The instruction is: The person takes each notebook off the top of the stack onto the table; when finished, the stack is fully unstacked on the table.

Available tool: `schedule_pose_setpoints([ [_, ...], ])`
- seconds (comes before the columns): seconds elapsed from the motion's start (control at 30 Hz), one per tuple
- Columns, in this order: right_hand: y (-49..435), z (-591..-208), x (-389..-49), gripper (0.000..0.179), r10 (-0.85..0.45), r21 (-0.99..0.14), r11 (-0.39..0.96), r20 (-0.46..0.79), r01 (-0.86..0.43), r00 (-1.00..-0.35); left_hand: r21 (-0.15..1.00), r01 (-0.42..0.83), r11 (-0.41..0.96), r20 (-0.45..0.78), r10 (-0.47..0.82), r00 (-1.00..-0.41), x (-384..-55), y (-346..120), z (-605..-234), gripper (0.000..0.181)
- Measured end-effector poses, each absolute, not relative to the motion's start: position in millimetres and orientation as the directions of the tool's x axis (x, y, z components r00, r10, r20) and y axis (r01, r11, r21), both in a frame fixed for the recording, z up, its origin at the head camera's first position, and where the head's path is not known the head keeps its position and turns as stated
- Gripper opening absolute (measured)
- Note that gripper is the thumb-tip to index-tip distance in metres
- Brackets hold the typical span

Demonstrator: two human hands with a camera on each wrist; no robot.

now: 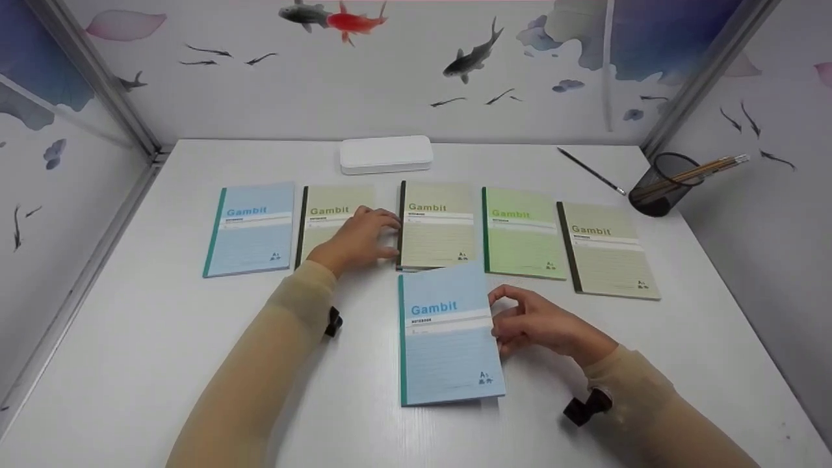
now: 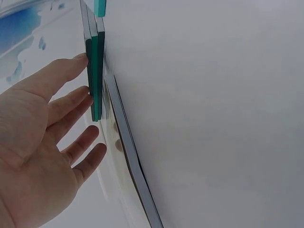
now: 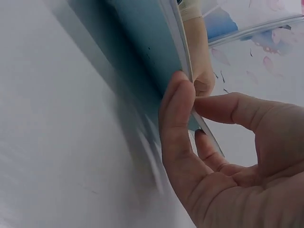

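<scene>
My right hand (image 1: 536, 325) pinches the right edge of a blue notebook (image 1: 448, 357) with a teal spine. That notebook is raised off the table along this edge, and the right wrist view shows its blue underside (image 3: 142, 42) between thumb and fingers. Behind it lies a beige notebook (image 1: 435, 240) with a black spine, on top of a small stack whose black and teal spines (image 2: 97, 71) show in the left wrist view. The fingertips of my left hand (image 1: 361, 237) touch the spine side of this stack. Part of another beige notebook (image 1: 335, 201) is hidden under my left hand.
A blue notebook (image 1: 250, 237) lies at the left; a green one (image 1: 523, 240) and a beige one (image 1: 611, 260) lie at the right. Behind them are a white case (image 1: 386, 156), a dark pencil (image 1: 588, 169) and a tilted mesh pencil cup (image 1: 653, 195). Printed panels enclose the table.
</scene>
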State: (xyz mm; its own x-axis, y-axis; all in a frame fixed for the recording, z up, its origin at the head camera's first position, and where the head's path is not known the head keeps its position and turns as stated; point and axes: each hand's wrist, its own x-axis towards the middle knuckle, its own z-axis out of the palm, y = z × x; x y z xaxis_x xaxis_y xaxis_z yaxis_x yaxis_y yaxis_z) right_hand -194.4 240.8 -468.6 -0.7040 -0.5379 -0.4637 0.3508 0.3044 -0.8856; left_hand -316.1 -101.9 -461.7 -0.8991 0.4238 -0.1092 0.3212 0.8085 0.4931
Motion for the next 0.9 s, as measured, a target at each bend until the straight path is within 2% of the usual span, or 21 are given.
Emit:
schedule_pose_setpoints([
  [0.17,238,-467,-191,0.043,-0.519,-0.869,0.386,-0.483,0.311,-0.705,0.492,0.324,0.808,-0.108,0.426,-0.898,-316,-102,-459,0.054],
  [0.4,234,-461,-185,0.044,-0.442,-0.829,0.517,-0.472,0.213,-0.763,0.504,0.316,0.804,-0.111,0.423,-0.899,-315,-102,-460,0.055],
  [0.6,226,-457,-182,0.04,-0.372,-0.739,0.665,-0.452,0.107,-0.811,0.5,0.322,0.804,-0.098,0.423,-0.901,-315,-102,-462,0.052],
  [0.77,217,-453,-180,0.039,-0.292,-0.652,0.752,-0.468,0.102,-0.834,0.506,0.32,0.801,-0.096,0.421,-0.902,-315,-103,-462,0.052],
  [0.9,215,-450,-181,0.038,-0.28,-0.615,0.783,-0.483,0.094,-0.83,0.505,0.325,0.8,-0.095,0.425,-0.9,-316,-103,-464,0.052],
])
